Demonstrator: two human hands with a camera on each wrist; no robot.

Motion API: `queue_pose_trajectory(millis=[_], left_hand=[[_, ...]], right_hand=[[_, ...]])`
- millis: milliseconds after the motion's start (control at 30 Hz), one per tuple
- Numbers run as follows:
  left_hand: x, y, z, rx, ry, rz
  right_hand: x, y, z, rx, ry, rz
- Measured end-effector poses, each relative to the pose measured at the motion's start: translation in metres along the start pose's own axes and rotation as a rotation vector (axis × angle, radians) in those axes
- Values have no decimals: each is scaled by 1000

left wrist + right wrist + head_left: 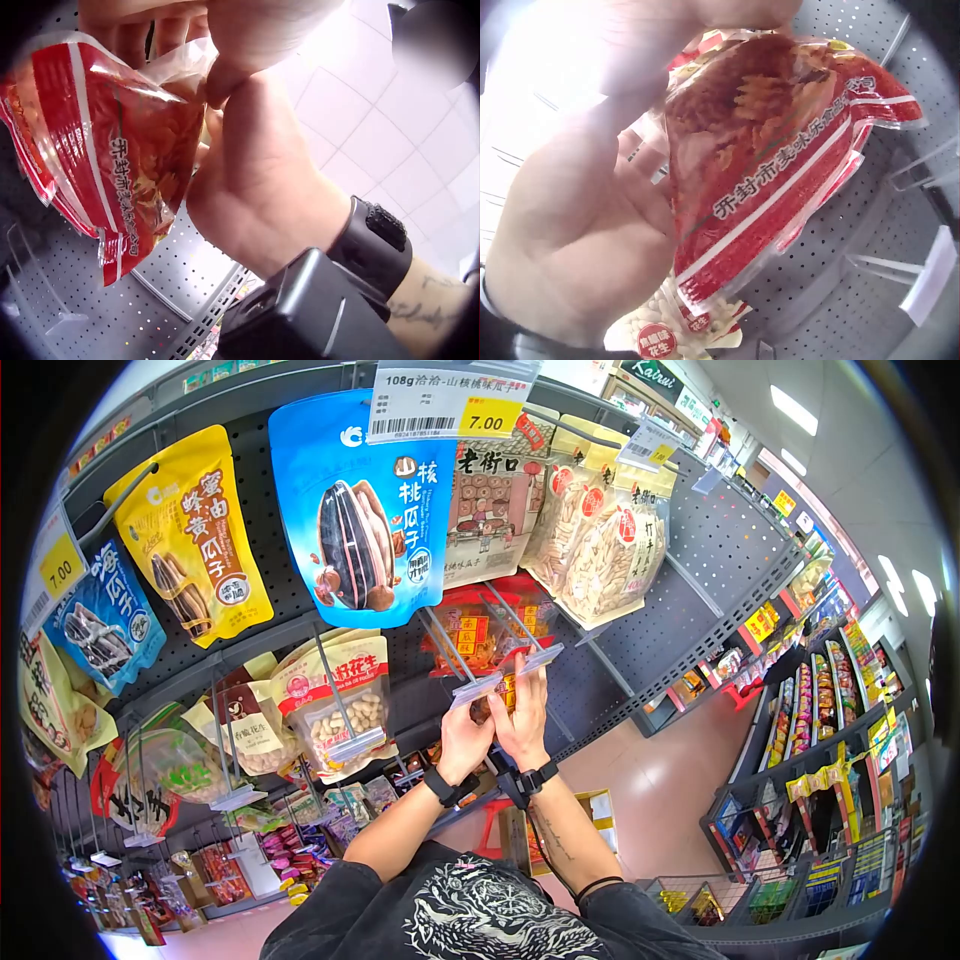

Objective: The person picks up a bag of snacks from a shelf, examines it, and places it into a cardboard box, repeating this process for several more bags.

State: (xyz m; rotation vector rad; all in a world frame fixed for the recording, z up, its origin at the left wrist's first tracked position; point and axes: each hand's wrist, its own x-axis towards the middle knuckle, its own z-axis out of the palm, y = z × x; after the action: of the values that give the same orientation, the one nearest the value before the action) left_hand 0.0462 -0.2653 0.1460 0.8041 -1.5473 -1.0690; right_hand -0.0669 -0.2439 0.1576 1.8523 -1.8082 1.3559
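A red clear-fronted snack bag (150,142) with orange-brown pieces inside is held up between both hands at the shelf hooks. My left hand (465,740) grips the bag from one side, and my right hand (523,725) grips it from the other, thumbs close together. In the right wrist view the same snack bag (757,142) hangs tilted, white characters along its red band. From the head view the hands and price-tag holders (478,690) cover most of it. Similar red bags (465,628) hang just behind the fingers.
A blue sunflower-seed bag (360,510) and a yellow one (190,535) hang above left. Peanut bags (340,710) hang left of the hands. Bare metal hooks (610,660) jut from the perforated panel (690,600) at right. Stocked shelves (810,710) stand across the aisle.
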Motion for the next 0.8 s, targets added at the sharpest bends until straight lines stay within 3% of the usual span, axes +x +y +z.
queue_pose_trajectory(millis=[100,300,433,500,700,767,800], left_hand=[[3,5,0,-44,1,-33],[4,-2,0,-38,66,119],[4,-8,-2,-18,60,87],[14,-5,-2,-140,61,-69],[29,-56,-10,132,196,66],[14,-45,-9,175,158,85],[0,-41,-9,153,107,-3]], right_hand=[[4,-3,-2,2,0,-1],[-3,-1,6,69,4,54],[0,-3,13,74,-13,60],[13,2,24,15,-46,24],[72,10,64,-92,-209,68],[65,18,64,7,-227,78],[54,19,55,8,-168,33]])
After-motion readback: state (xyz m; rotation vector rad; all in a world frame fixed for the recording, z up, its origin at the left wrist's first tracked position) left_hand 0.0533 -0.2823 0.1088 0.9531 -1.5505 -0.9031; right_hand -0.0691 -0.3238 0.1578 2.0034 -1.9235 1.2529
